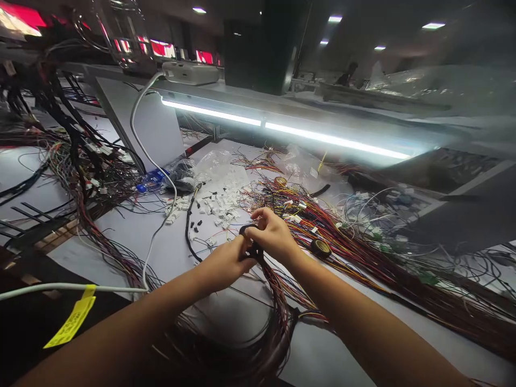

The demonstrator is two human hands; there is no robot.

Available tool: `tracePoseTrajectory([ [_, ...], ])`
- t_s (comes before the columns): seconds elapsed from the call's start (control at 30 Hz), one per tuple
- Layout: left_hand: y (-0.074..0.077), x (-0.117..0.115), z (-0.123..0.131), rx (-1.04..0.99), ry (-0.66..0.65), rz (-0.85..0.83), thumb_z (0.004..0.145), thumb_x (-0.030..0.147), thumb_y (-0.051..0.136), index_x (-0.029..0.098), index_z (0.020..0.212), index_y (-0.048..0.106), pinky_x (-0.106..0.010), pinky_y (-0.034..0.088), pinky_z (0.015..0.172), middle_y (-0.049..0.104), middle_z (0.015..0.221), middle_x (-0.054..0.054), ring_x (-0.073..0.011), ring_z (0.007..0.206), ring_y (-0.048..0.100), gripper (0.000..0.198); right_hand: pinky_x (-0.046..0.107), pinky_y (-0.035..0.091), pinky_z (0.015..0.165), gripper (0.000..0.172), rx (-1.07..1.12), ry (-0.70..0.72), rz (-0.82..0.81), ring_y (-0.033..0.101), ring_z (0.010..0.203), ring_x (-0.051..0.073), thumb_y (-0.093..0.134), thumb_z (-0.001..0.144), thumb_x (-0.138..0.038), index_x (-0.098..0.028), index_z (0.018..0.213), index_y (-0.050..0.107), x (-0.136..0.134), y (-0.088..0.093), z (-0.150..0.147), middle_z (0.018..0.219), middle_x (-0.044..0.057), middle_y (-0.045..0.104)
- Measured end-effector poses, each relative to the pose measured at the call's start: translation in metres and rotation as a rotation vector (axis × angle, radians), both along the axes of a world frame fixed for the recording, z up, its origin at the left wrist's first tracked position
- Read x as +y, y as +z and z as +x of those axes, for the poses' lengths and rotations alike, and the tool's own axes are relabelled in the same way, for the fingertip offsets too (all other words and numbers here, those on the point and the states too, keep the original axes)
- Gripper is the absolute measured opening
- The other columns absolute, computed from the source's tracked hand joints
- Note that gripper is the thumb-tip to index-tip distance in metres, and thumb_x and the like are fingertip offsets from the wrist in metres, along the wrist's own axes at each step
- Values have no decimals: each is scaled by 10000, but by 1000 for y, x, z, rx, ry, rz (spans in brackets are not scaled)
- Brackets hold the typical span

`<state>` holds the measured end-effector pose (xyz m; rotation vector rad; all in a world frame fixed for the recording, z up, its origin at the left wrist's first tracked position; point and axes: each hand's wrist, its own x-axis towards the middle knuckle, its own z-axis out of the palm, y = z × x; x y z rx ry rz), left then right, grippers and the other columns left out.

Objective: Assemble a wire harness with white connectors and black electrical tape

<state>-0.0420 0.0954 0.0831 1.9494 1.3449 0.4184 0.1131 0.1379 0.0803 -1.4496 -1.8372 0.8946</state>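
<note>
Both hands meet over the middle of the table at a wire bundle (278,290). My left hand (229,260) is closed around its upper end, where a dark wrapping shows between the fingers. From there the reddish-brown wires hang down and curve near the table's front edge. My right hand (274,234) is closed just above, its thumb and fingers on a curved piece of black tape (246,229); whether this is a whole roll is partly hidden by the fingers. A roll of black tape (321,248) lies to the right of the right hand.
Loose white connectors (220,207) are scattered beyond my hands. Long red and yellow wires (346,242) spread across the right. A black sleeved cable (188,226) and a white cord (139,129) lie to the left. A lit tube (322,137) runs under the shelf.
</note>
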Motion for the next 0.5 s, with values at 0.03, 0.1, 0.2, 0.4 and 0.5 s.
tracePoseTrajectory([
  [0.03,1,4,1,-35,-3,-26,797,305,543,200,894,515,-285,377,581,638,762,-3,-199,695,593,145,229,346,491,264,31,-41,94,440,531,113,594,722,-310,-243,967,522,-6,1,1,584,-91,432],
  [0.1,0,11,3,-108,-5,-69,790,285,519,198,835,528,-271,371,559,617,698,15,-173,645,572,99,267,399,582,235,27,-74,322,488,569,125,623,722,-302,-244,935,542,-20,4,4,616,-77,492],
  [0.2,-4,18,3,-221,-20,-167,744,229,522,188,789,528,-246,339,513,576,642,33,-131,571,516,61,391,399,847,211,-57,-37,661,590,731,168,660,723,-269,-248,908,561,-39,5,12,707,-42,609],
  [0.4,-5,24,-3,-512,34,-629,660,220,618,188,960,481,-214,209,437,484,546,91,-75,437,338,331,403,383,835,333,-131,-41,758,582,768,186,687,747,-205,-245,1031,518,-84,-22,27,787,-4,654],
  [0.5,1,24,-1,-547,27,-703,695,280,617,158,979,530,-215,273,479,528,631,49,-88,516,430,320,439,359,905,296,-196,99,714,584,810,193,654,780,-165,-247,1027,512,-107,-36,34,779,-14,655],
])
